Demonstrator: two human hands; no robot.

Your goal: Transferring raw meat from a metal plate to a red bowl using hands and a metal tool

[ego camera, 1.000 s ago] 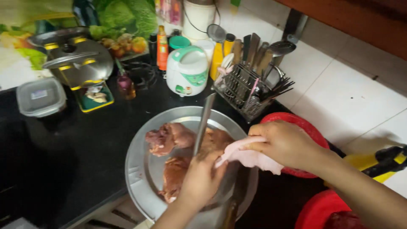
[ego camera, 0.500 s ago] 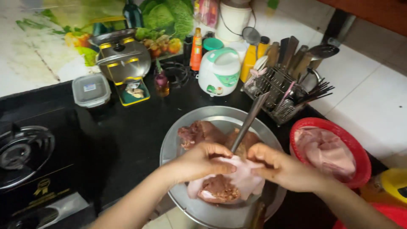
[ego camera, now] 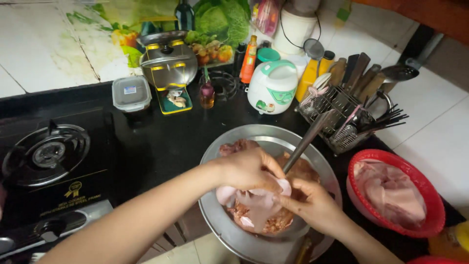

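Note:
My left hand is closed around the handle of a knife, whose blade slants up and to the right. It also presses on a pale pink piece of raw meat. From the right, my right hand grips that same piece. Both hands meet over a round metal tray at the counter's front edge. Darker reddish meat pieces lie in the tray, partly hidden by my hands.
To the right stands a red bowl holding pale raw meat. Behind the tray are a wire utensil rack, a white-and-green jug, bottles, a lidded pot and a plastic box. A gas burner is at the left.
My right hand has brought the pale meat from the tray's right edge to its middle, where both hands now meet. The view has swung left, showing the burner.

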